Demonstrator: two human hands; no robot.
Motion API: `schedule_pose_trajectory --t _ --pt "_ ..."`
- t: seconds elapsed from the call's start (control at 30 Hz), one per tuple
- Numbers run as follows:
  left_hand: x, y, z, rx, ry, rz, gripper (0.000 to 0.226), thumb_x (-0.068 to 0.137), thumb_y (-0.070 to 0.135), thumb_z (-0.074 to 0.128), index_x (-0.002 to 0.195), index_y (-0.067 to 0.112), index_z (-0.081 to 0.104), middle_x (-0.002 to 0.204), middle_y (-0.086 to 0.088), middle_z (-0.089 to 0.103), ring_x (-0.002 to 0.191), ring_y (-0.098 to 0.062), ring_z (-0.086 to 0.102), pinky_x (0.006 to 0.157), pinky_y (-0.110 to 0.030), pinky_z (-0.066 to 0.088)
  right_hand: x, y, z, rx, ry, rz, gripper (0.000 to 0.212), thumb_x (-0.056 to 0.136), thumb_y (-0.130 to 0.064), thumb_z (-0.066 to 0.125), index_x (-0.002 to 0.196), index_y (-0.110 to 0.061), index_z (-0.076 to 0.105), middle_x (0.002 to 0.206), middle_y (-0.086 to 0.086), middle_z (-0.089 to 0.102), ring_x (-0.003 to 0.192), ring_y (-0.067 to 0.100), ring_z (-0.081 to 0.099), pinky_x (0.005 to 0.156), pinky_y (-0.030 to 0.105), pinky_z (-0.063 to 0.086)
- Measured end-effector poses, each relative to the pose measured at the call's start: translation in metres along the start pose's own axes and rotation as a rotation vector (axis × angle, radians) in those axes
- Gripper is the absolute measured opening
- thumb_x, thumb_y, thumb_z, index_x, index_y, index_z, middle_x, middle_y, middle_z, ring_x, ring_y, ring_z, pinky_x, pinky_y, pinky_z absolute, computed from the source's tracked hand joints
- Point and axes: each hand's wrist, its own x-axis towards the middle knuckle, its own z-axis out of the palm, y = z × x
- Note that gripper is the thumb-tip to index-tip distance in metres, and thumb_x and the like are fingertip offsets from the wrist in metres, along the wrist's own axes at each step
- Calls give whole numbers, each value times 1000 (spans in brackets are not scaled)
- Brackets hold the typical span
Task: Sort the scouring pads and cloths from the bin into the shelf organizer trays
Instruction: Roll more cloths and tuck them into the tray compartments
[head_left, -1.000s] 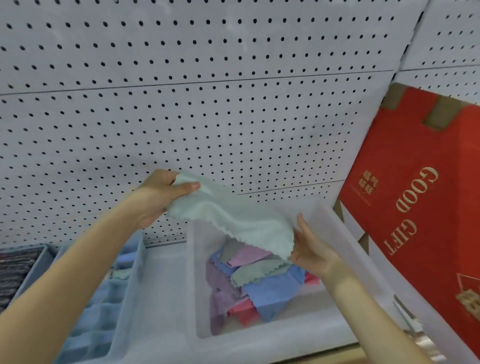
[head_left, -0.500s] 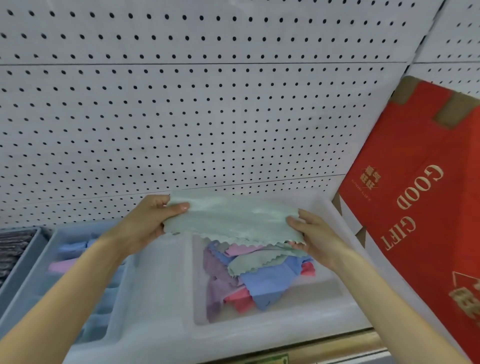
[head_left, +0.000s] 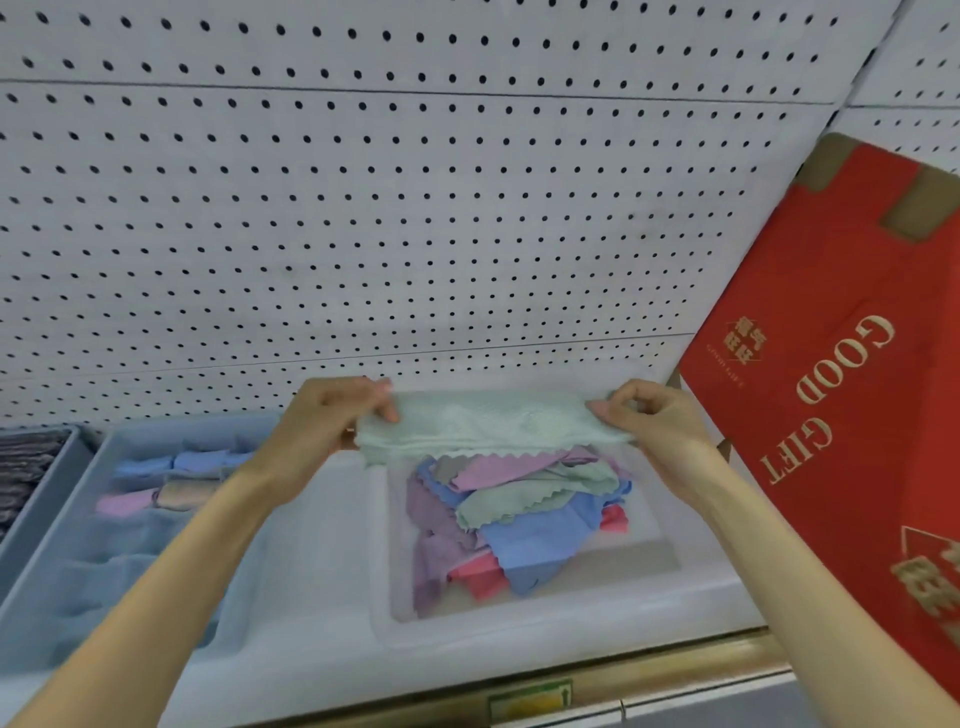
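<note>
Above bin (head_left: 691, 597) | left hand (head_left: 332, 421), right hand (head_left: 649, 421) pinch cloth (head_left: 488, 423) taut

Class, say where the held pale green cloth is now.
Head view, centre: the cloth is stretched between the left hand and right hand, above the far side of the bin, before the pegboard.

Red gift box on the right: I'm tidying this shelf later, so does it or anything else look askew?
Yes. The red gift box leans tilted beside the bin, its GOOD GIFT lettering upside down. The cloths in the bin lie in a jumbled heap.
</note>
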Motion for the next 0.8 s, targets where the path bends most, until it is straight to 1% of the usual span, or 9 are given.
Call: schedule_pose_trajectory --t 0.13,0.23,0.3,0.37,0.47,0.57,0.63,0.7,0.8 --pt "4 -10 6 91 130 48 29 74 3 79 73 24 60 68 -1 54 59 -16 46 49 -21 41 0 2 3 93 62 -15 29 76 5 72 94 -15 61 83 5 67 79 19 64 66 24 54" --pt "-1 -15 1 65 58 3 47 74 -6 77 99 31 62 82 -8 56 72 -19 50 64 -25 48 -2 -1 -1 180 74 -2 46 79 6 69 117 -19 61 90 8 68 87 18 66 78 27 54" --pt "-7 -20 1 198 -125 -44 57 73 -8 76 108 35 61 79 -5 52 74 -15 50 71 -25 46 -3 -8 2 142 40 -35 35 81 6 67 111 -12 65 93 6 70 91 19 66 80 29 52" --pt "-10 -26 6 379 -267 -74 56 73 -6 76 109 34 61 76 -2 55 69 -6 52 66 -16 45 -5 -29 9 82 -33 -82 18 83 6 63 97 -6 67 87 2 73 86 16 68 77 28 51" --pt "-8 -36 20 471 -356 -78 52 68 5 80 102 39 62 94 10 67 83 4 60 74 -16 47 -7 -75 22 -23 -199 -175 15 87 6 59 88 -8 66 79 -4 71 78 10 67 70 22 51" --pt "-5 -43 38 474 -431 -107 63 64 14 84 113 40 54 109 13 63 97 -1 58 79 -14 44 -10 -119 38 -178 -320 -278 8 87 3 62 92 0 67 84 3 69 81 13 66 72 23 53" --pt "-2 -32 46 421 -459 -54 72 63 16 85 121 40 50 117 16 58 104 2 53 82 -10 41 -11 -141 47 -243 -391 -315 6 85 2 65 90 0 67 85 7 66 81 15 63 73 26 52" --pt "1 -7 57 223 -513 47 84 60 18 83 132 37 44 132 22 53 124 4 46 99 -15 40 -11 -155 56 -294 -446 -317 9 84 2 67 87 -6 67 85 6 65 81 15 62 74 30 53" --pt "5 35 79 -121 -584 134 85 56 16 76 135 22 43 135 7 58 128 -8 51 99 -25 46 -7 -164 62 -363 -470 -320 12 83 3 67 85 -9 67 82 6 63 79 19 61 72 38 51"
